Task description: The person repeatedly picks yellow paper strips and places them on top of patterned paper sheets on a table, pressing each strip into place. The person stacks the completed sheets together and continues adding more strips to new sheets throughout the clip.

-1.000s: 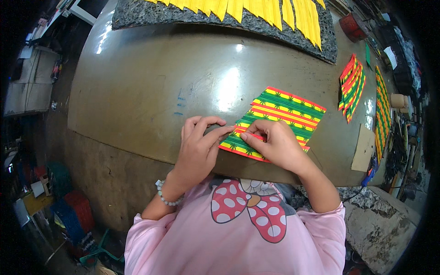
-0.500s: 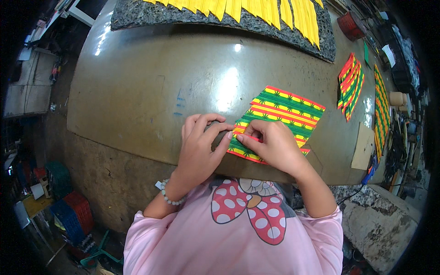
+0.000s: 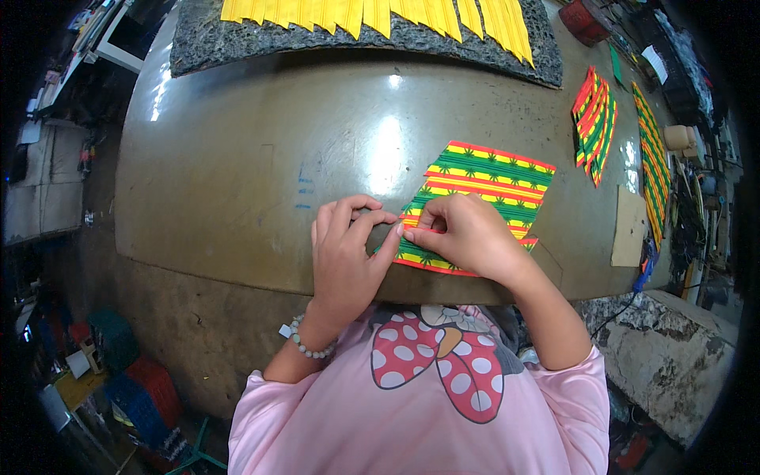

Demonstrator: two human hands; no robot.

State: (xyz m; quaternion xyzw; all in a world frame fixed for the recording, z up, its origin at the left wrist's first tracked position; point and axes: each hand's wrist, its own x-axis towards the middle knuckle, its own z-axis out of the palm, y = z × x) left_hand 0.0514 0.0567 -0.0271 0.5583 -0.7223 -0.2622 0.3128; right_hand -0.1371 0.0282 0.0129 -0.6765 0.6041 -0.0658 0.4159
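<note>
Striped fabric strips (image 3: 491,170) in red, yellow and green with dark leaf prints lie overlapped near the table's front edge. At their left end my right hand (image 3: 471,237) pinches a strip's edge between thumb and forefinger. My left hand (image 3: 344,249) meets it there, thumb and forefinger tips closed together on the same edge and the other fingers curled above the table. The fingertips of both hands almost touch. My right hand covers part of the lower strips.
A dark, rough board (image 3: 261,43) holding several yellow strips (image 3: 376,17) lies at the table's far side. To the right are a fanned bundle of striped strips (image 3: 595,127), a long striped piece (image 3: 653,166), a beige card (image 3: 628,229) and a red container (image 3: 584,22).
The view has shifted a little. My right fingertips have moved slightly left, closer to my left thumb, still on the strip's edge. My left hand stays nearly in place.
</note>
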